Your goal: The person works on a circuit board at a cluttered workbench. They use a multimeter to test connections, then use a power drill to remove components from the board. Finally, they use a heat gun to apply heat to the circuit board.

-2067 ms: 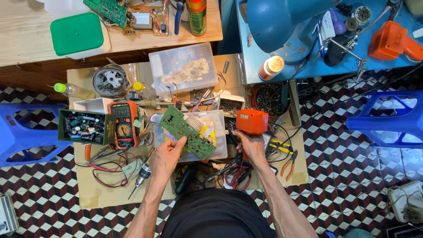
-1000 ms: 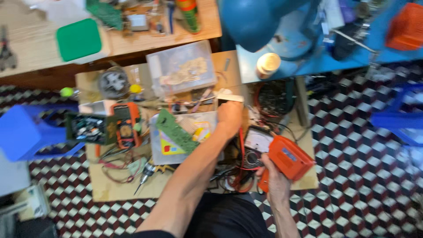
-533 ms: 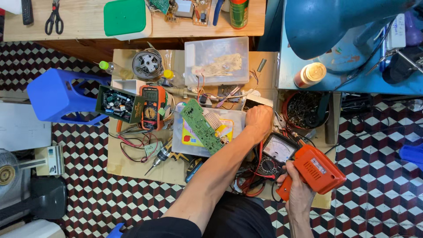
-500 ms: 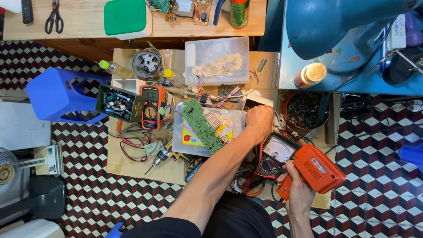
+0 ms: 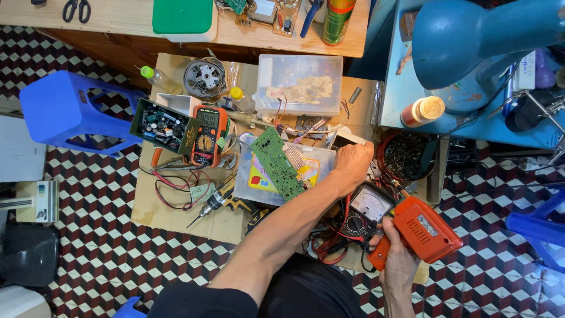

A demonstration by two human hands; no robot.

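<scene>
The right hand [image 5: 395, 259] wraps tight around a boxy orange plastic tool [image 5: 425, 229] at the cluttered worktop's [image 5: 176, 218] right edge. The left hand [image 5: 352, 165], fingers curled, rests beside a flat green circuit board [image 5: 278, 163] lying on a clear plastic lid [image 5: 315, 154].

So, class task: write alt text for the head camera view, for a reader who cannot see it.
Seen from above, a person's right hand holds an orange power tool while the left hand reaches across a cluttered cardboard work surface. Near it lie a green circuit board, an analog meter and an orange digital multimeter.
</scene>
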